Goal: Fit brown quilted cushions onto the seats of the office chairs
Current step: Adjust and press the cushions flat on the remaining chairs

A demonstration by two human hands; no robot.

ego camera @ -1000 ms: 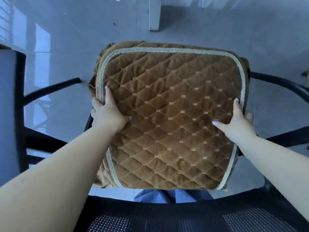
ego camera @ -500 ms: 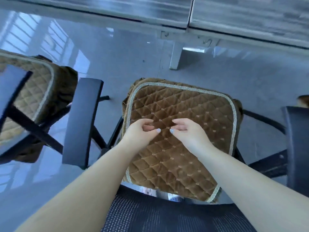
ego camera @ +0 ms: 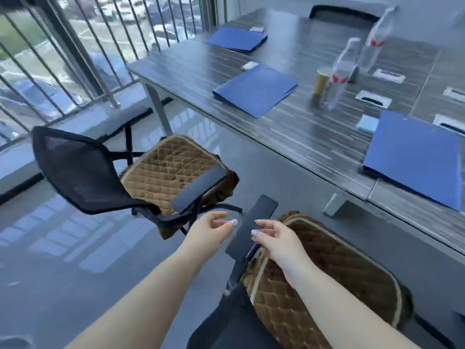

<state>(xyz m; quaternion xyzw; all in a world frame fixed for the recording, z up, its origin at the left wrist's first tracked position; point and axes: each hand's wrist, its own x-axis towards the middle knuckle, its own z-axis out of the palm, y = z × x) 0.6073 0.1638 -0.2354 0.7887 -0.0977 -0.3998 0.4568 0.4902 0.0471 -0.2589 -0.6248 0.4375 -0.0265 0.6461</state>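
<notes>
Left hand: held in the air [ego camera: 210, 233] beside the near armrest [ego camera: 251, 229]; fingers loosely curled, grip apart, nothing held.
Right hand: held over [ego camera: 274, 241] the near cushion's left edge; fingers relaxed, grip apart, nothing held; contact with the armrest cannot be told.
Near cushion: brown quilted, laid on the near chair seat [ego camera: 324, 280], light piping seen round the edge, skirt hung over the seat sides.
Far cushion: fitted on the far chair seat [ego camera: 168, 172], partly hidden by that chair's armrest.
Far chair: black mesh back [ego camera: 78, 170], stood left on the floor, well apart from the table.
Progress: two seats seen covered; both judged done. Another chair back is glimpsed behind the table; its seat is hidden, so what is left cannot be told.
Floor: glossy grey [ego camera: 75, 248], window reflections seen.
Table: dark wood-grain [ego camera: 289, 127]; blue folders [ego camera: 254, 91], bottles [ego camera: 337, 79], a cup, cable ports on it.
Room: railing [ego camera: 75, 46] and glazing at left, parked cars seen outside.
</notes>
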